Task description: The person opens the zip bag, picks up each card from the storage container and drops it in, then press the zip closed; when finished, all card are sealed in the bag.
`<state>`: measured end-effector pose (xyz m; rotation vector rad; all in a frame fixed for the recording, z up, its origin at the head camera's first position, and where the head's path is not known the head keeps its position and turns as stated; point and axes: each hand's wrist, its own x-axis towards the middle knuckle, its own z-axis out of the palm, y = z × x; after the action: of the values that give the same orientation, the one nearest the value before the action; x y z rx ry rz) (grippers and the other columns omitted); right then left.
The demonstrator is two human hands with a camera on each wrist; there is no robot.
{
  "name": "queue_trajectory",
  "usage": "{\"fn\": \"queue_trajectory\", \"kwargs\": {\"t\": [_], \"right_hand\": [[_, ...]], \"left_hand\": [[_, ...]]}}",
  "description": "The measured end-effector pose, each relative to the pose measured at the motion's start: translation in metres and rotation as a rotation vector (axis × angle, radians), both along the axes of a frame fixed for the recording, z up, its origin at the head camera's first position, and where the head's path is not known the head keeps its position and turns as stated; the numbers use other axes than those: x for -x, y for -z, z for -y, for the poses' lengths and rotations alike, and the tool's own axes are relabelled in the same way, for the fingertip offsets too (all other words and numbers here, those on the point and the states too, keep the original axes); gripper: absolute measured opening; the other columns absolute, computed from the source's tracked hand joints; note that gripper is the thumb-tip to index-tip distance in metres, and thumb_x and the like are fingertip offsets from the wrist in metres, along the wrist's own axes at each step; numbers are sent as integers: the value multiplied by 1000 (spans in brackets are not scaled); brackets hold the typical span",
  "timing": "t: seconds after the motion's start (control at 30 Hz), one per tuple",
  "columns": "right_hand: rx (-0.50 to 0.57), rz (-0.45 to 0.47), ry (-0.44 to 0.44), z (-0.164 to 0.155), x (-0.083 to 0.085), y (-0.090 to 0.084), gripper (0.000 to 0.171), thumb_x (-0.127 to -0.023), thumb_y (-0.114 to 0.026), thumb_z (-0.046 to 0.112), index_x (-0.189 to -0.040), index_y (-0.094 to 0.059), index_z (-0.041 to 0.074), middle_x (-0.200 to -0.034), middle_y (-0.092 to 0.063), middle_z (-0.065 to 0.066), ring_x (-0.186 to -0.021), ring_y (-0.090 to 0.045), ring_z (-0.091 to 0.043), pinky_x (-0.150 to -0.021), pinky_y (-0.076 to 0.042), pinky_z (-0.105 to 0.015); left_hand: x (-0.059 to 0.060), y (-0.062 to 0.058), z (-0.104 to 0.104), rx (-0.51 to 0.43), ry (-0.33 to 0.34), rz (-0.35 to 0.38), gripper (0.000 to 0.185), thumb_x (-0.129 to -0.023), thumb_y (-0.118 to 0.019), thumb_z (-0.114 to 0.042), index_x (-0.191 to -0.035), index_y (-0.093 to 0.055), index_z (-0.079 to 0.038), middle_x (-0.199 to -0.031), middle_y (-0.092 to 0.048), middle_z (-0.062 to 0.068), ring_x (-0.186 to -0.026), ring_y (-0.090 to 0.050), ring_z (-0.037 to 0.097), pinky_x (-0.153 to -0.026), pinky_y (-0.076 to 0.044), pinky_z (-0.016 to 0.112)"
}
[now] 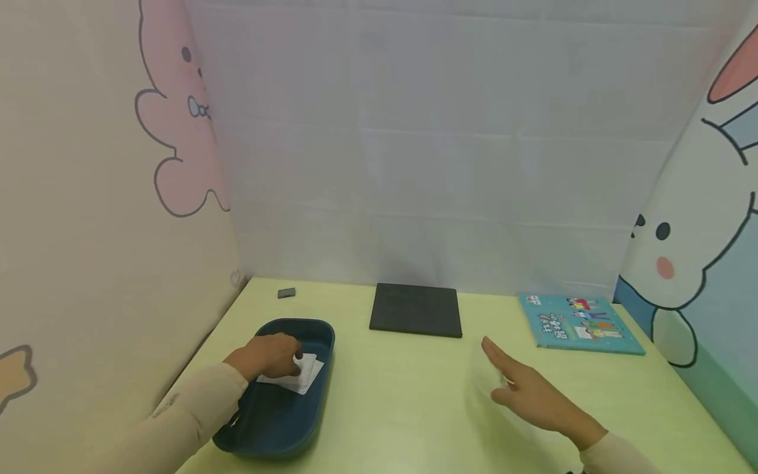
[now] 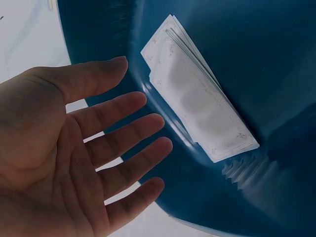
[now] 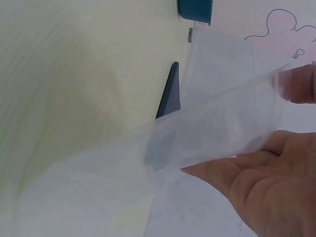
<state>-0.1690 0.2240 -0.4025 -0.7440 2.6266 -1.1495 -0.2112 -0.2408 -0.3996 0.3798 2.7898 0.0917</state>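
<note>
A: Setting? A pale green desk (image 1: 408,401) enclosed by a white back curtain and cartoon-printed side panels; the panels' figures are cut off by the frame edges.

B: Left side? The left hand (image 1: 269,354) reaches into a dark blue tray (image 1: 278,421) near the desk's left edge. In the left wrist view the fingers are straight and spread, holding nothing, just beside a stack of white packets (image 2: 197,106) lying on the tray floor. From the head view it cannot be told whether the fingertips touch the stack.

A: Right side? The right hand (image 1: 533,395) holds a clear plastic bag (image 3: 217,123), thumb and fingers pinching its edge. The bag is nearly invisible in the head view, a faint blur.

B: Behind? A black flat pad (image 1: 416,309) at centre back, a teal picture book (image 1: 579,324) to its right, and a small grey block (image 1: 287,293) too small to identify.
</note>
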Motion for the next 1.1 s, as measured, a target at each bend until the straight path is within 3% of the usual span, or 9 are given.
{"fn": "queue_trajectory", "kwargs": {"t": [0.13,0.27,0.43,0.57,0.7,0.87,1.1], "right_hand": [[47,37,-32,-1,0,0,82,-99,-63,22,-160,-13,2,-164,-12,-20,-140,-30,-51,-103,-38,-59],[28,-36,-16,-2,2,2,91,-93,-73,36,-159,-20,0,-160,-25,-23,-135,-41,-47,-96,-46,-54],[-14,-128,17,-1,3,7,86,-89,-78,29,-155,-31,-1,-155,-36,-23,-128,-51,-43,-90,-51,-51],[-15,-144,2,1,2,10,85,-93,-73,29,-156,-26,-3,-159,-27,-22,-132,-45,-45,-91,-51,-51],[24,-100,-50,2,1,11,86,-99,-65,34,-157,-16,-6,-162,-15,-24,-138,-35,-47,-96,-46,-51],[82,-52,-137,-1,-1,10,93,-97,-68,30,-156,-9,-9,-162,-5,-28,-140,-23,-52,-98,-43,-52],[36,-167,-45,-2,4,12,91,-88,-77,35,-154,-29,-5,-158,-30,-25,-132,-43,-48,-88,-54,-41]], "left_hand": [[-2,0,0,-5,-18,2,29,-89,-73,-19,-114,-73,-4,-119,-68,16,-113,-62,37,-91,-47,60],[0,3,3,3,-34,13,29,-88,-74,-18,-114,-72,-5,-119,-67,16,-112,-62,36,-89,-48,60],[4,9,4,1,-24,36,33,-85,-79,-14,-116,-71,-5,-120,-66,17,-112,-61,35,-91,-47,59],[5,11,4,-26,13,48,42,-81,-83,-8,-120,-69,-3,-122,-64,18,-116,-58,36,-96,-45,58],[4,13,3,-34,39,49,48,-77,-86,-7,-121,-67,-4,-120,-61,15,-110,-59,33,-96,-46,56],[5,16,5,-18,45,46,46,-77,-86,-8,-119,-67,-5,-117,-60,13,-105,-59,31,-95,-47,55],[8,19,7,0,44,41,47,-76,-86,-5,-118,-67,-5,-115,-60,13,-104,-59,30,-95,-47,55]]}}
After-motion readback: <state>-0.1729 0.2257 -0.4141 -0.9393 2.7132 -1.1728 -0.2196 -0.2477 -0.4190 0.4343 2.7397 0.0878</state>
